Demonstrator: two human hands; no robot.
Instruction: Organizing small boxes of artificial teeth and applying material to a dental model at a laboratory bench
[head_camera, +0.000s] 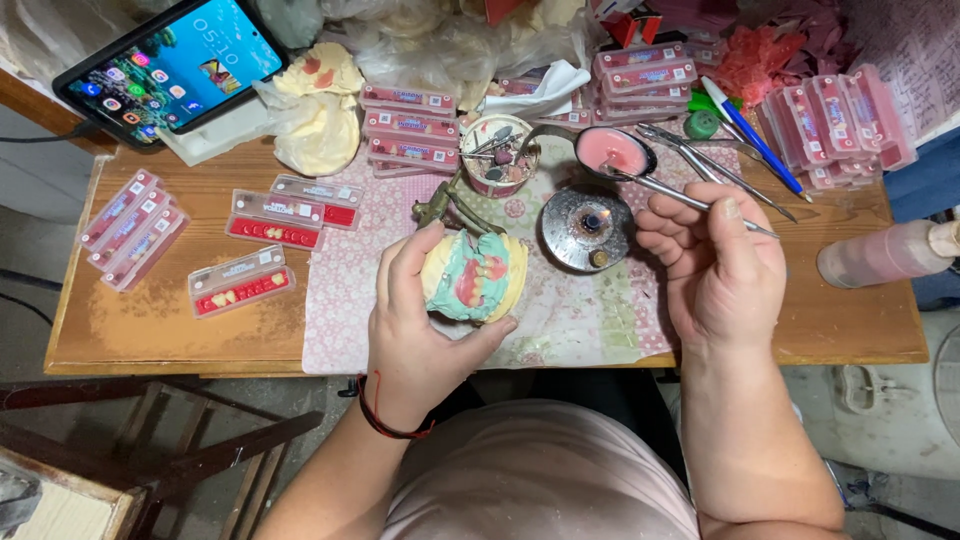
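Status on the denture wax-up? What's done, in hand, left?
Done: the cast already carries teal and pink wax, and the burner is lit. In hand: the left hand grips the cast while the right hand holds a metal instrument reaching toward the pink wax dish. Left: tooth cards lie apart on the table; how many teeth are set cannot be seen.

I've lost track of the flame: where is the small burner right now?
In the head view, the round metal burner stands mid-table on the patterned cloth, between the dental cast in the left hand and the right hand.
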